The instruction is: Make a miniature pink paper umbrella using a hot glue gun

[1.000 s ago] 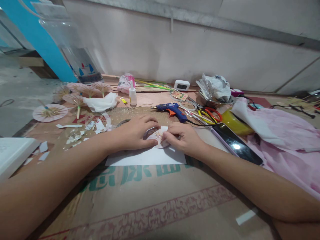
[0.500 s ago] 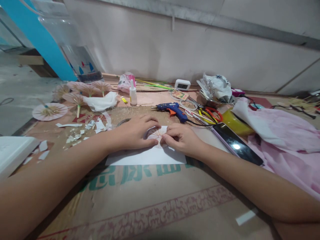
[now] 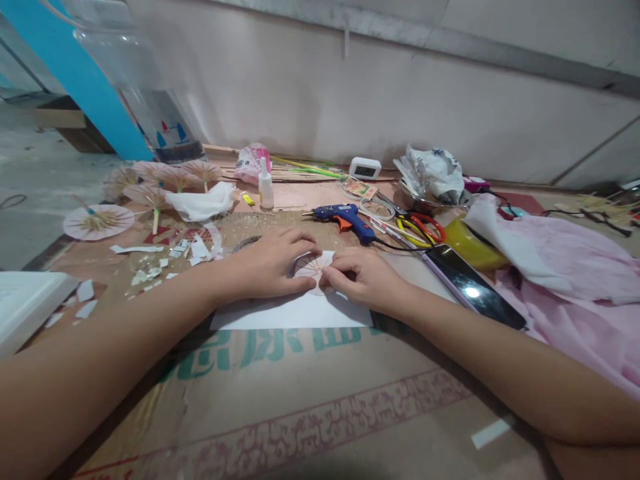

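One ribbed disc seems light, fragile, best held by its rim; left hand spreads, right hand curls, grip unclear

Your light is dim and even, with a bright glare spot on the phone. Soft shadows fall beneath your right hand and forearms, which stretch toward the edges; the clear bottle looks hazy.

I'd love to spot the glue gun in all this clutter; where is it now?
In the head view, the blue glue gun lies just beyond the two hands, right of the small white bottle and left of the red-handled scissors.
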`<control>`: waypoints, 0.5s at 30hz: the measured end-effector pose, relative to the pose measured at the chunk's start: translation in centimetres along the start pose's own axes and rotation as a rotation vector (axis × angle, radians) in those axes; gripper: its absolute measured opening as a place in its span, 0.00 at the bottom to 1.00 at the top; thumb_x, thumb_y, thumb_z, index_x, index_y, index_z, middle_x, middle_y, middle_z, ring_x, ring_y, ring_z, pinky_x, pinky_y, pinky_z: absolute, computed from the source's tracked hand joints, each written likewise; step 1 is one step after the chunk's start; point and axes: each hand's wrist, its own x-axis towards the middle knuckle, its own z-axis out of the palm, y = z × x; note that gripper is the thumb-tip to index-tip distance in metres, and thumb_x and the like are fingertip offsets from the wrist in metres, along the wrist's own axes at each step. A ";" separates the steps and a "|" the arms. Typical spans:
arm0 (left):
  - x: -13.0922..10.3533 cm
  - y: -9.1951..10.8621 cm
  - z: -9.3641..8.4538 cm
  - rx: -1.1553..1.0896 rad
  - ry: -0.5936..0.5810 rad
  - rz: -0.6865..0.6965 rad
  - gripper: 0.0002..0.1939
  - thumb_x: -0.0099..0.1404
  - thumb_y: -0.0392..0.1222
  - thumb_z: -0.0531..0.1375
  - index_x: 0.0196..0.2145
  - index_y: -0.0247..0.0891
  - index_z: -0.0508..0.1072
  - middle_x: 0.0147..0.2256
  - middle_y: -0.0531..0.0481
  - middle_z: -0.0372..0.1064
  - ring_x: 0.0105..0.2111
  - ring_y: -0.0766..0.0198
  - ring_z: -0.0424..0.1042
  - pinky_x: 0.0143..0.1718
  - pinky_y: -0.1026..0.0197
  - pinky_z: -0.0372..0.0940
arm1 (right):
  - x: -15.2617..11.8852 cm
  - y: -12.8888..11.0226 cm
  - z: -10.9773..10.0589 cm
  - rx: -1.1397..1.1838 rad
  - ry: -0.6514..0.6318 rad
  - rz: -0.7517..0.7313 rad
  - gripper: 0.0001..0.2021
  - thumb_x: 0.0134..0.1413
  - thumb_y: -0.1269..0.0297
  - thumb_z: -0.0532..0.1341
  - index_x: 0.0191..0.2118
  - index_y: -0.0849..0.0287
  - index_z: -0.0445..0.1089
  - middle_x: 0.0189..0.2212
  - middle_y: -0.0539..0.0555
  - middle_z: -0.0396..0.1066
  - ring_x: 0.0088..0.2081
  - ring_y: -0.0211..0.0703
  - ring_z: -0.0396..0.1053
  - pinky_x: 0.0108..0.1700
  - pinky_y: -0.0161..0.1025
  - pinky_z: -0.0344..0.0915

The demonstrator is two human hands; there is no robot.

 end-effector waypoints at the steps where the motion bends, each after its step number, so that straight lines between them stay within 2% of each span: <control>1: 0.0 0.0 0.0 0.003 0.000 -0.001 0.25 0.69 0.55 0.57 0.57 0.39 0.71 0.59 0.40 0.66 0.59 0.49 0.66 0.61 0.49 0.60 | 0.0 0.0 0.0 -0.008 0.000 -0.006 0.16 0.66 0.64 0.57 0.29 0.57 0.80 0.25 0.51 0.74 0.31 0.38 0.68 0.37 0.37 0.59; 4: 0.0 0.0 0.1 0.011 -0.003 -0.001 0.25 0.69 0.57 0.56 0.57 0.40 0.70 0.59 0.40 0.66 0.59 0.49 0.66 0.60 0.49 0.60 | -0.2 -0.1 0.1 -0.039 0.049 -0.064 0.18 0.66 0.63 0.57 0.28 0.58 0.79 0.24 0.51 0.72 0.30 0.39 0.67 0.36 0.37 0.58; 8: 0.0 -0.1 0.0 0.003 -0.009 0.001 0.24 0.70 0.57 0.56 0.56 0.40 0.71 0.59 0.41 0.66 0.58 0.49 0.66 0.59 0.49 0.61 | -0.5 -0.6 -0.2 0.000 0.244 -0.117 0.17 0.67 0.63 0.55 0.28 0.59 0.76 0.23 0.51 0.71 0.29 0.39 0.66 0.35 0.38 0.59; 13: 0.1 0.3 -0.1 0.004 -0.016 -0.016 0.22 0.69 0.56 0.57 0.53 0.40 0.71 0.57 0.41 0.67 0.57 0.49 0.67 0.58 0.49 0.62 | 0.0 -0.4 -0.6 0.178 0.365 0.091 0.06 0.60 0.61 0.62 0.35 0.57 0.70 0.28 0.50 0.72 0.28 0.37 0.65 0.32 0.36 0.61; 15: 0.1 0.5 0.1 0.007 -0.004 -0.047 0.23 0.68 0.57 0.57 0.53 0.40 0.70 0.56 0.41 0.67 0.57 0.48 0.67 0.58 0.48 0.61 | 0.3 0.1 -0.6 0.285 0.422 0.159 0.08 0.56 0.61 0.65 0.34 0.56 0.66 0.28 0.49 0.71 0.29 0.37 0.66 0.32 0.36 0.62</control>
